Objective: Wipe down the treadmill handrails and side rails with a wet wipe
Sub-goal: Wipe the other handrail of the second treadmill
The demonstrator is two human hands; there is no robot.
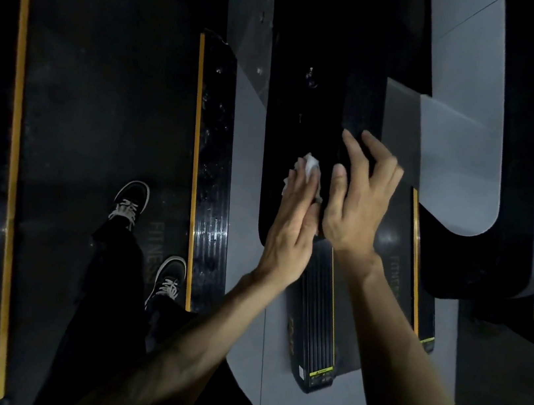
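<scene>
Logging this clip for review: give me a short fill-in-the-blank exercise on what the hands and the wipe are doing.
1. The white wet wipe lies under the fingers of the ____ hand.
2. The right hand rests on the black handrail and holds ____.
3. Both shoes stand on the treadmill belt, whose side rails are edged with ____ stripes.

Missing words: left; nothing; yellow

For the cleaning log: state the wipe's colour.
White: the crumpled wet wipe under the left hand, head view.
</scene>
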